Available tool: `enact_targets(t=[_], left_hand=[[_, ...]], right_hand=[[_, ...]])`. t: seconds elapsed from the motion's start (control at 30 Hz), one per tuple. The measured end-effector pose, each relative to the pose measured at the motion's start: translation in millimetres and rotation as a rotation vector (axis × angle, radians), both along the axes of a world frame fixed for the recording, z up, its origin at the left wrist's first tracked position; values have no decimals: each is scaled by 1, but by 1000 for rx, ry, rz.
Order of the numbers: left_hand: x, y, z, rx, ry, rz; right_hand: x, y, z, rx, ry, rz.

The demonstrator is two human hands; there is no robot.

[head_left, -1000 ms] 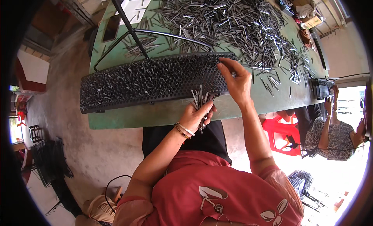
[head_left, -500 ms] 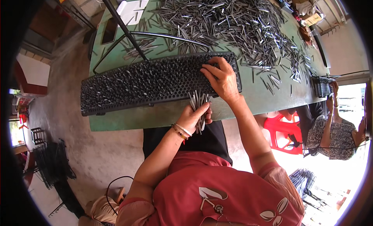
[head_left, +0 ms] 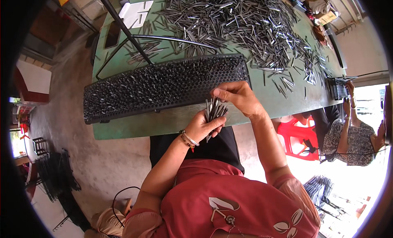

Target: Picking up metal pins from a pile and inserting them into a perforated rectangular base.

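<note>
My left hand (head_left: 205, 127) is closed around a bundle of thin dark strips (head_left: 216, 108), whose ends fan out above the fist. Just above those ends, my right hand (head_left: 241, 99) has thumb and fingers pinched together; what is between the fingertips is too small to make out. Beyond both hands a long black perforated panel (head_left: 163, 83) lies slantwise along the table's near edge. Short strips stand densely in its holes over the left and middle, while many holes toward the right end show bare.
A large heap of loose dark strips (head_left: 233, 21) covers the far part of the green table (head_left: 123, 131). A black metal frame (head_left: 130, 36) rises behind the panel. White paper (head_left: 137, 13) lies far left. At right are a red stool (head_left: 297, 137) and another person (head_left: 350, 141) handling a similar panel.
My right hand has come off the panel's right part and moved down toward me, to the strip ends above my left hand. The left hand stays closed on the bundle.
</note>
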State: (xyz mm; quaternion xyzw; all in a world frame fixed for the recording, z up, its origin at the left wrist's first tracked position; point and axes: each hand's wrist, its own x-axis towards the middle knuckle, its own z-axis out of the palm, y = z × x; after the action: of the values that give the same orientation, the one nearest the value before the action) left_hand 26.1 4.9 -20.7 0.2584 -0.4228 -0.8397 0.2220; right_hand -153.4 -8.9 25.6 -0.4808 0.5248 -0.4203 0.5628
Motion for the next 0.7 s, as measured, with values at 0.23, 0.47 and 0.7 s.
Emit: enact_targets(t=[0.23, 0.47, 0.7], left_hand=[[-7, 1, -9, 215, 57, 89], [-8, 2, -9, 262, 25, 104], [-7, -1, -15, 355, 57, 107]], right_hand=[[-15, -22, -1, -307, 327, -432], [-25, -44, -10, -690, 643, -248], [-27, -45, -8, -578, 560, -205]])
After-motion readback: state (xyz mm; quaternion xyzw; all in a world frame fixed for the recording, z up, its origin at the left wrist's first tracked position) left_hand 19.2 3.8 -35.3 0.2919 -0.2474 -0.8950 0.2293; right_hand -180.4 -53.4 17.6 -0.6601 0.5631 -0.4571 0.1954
